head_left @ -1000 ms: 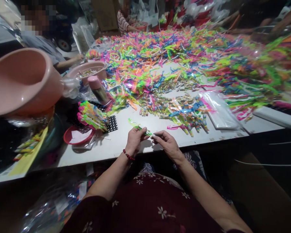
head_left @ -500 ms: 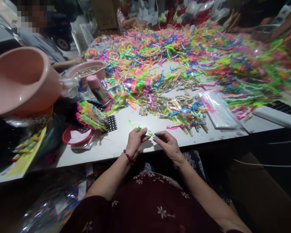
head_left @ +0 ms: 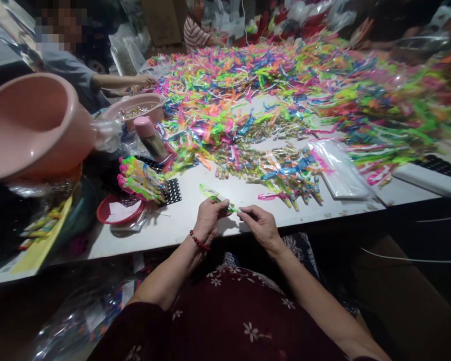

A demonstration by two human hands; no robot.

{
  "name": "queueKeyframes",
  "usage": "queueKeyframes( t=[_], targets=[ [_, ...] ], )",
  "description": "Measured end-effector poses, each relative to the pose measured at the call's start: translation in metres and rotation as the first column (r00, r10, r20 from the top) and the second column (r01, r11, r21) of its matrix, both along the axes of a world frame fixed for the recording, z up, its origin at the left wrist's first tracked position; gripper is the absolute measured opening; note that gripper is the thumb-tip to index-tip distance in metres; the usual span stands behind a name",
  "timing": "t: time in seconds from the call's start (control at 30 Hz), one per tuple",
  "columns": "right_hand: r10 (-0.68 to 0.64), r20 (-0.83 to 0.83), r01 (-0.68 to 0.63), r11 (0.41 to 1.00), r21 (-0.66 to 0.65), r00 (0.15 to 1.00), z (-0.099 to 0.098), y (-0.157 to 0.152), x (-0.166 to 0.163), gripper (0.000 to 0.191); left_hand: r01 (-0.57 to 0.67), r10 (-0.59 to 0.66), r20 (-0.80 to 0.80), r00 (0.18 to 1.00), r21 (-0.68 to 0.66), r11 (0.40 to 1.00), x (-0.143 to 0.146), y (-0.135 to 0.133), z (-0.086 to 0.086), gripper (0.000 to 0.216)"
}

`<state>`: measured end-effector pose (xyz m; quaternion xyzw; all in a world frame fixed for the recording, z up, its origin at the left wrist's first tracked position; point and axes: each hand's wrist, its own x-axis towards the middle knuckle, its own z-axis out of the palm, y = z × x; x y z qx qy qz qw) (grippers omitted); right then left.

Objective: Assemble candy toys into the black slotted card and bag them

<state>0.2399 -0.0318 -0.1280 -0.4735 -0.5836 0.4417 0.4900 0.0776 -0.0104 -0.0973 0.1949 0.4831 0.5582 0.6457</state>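
My left hand (head_left: 209,218) is closed round a slim bright green plastic piece (head_left: 209,192) with a white part along it, held just above the white table near its front edge. My right hand (head_left: 262,225) is pinched at the near end of that piece, thumb and forefinger together. Whatever sits between those fingertips is too small and covered to name. To the right of the hands lies a pink plastic piece (head_left: 267,196), beside several short patterned sticks (head_left: 291,200).
A large heap of coloured plastic pieces (head_left: 225,80) covers the table's back. At left stand a pink basin (head_left: 75,115), a pink-capped bottle (head_left: 146,128), a red basket (head_left: 102,210) and a bundle of pieces (head_left: 139,178). Clear plastic bags (head_left: 340,170) lie right. Co-workers sit around.
My right fingertips have come up against the end of the green piece, and the bluish bit between them no longer shows. A co-worker at the left has stretched an arm toward the heap.
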Motion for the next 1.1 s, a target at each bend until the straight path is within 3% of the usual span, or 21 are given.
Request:
queueKeyframes(
  t=[0.27, 0.47, 0.73, 0.93, 1.03, 1.1],
  targets=[
    [-0.093, -0.011, 0.094, 0.986, 0.138, 0.996, 0.009, 0.004, 0.001, 0.027, -0.015, 0.016, 0.074, 0.997, -0.013, 1.000, 0.017, 0.005, -0.005, 0.035],
    [-0.060, -0.043, 0.064, 0.994, 0.093, 0.997, 0.001, 0.004, 0.004, 0.028, -0.009, 0.011, 0.088, 0.996, -0.023, 1.000, 0.016, 0.003, -0.006, 0.032],
    [-0.030, -0.142, 0.019, 0.996, -0.084, 0.989, 0.000, 0.004, 0.008, 0.037, 0.048, -0.048, 0.047, 0.998, 0.000, 0.999, 0.013, 0.001, 0.000, 0.037],
    [0.002, -0.152, -0.025, 0.988, -0.153, 0.988, 0.001, 0.003, 0.003, 0.039, 0.110, -0.112, 0.035, 0.993, 0.046, 0.993, 0.011, 0.000, -0.008, 0.043],
    [-0.021, -0.117, 0.006, 0.992, -0.130, 0.993, -0.001, 0.011, 0.008, 0.038, 0.140, -0.142, 0.032, 0.989, 0.050, 0.989, 0.014, 0.003, -0.013, 0.044],
    [-0.104, -0.098, 0.096, 0.992, -0.082, 0.990, -0.001, 0.024, 0.023, 0.039, 0.159, -0.156, -0.050, 0.986, 0.065, 0.985, 0.013, 0.013, -0.015, 0.040]
  ],
)
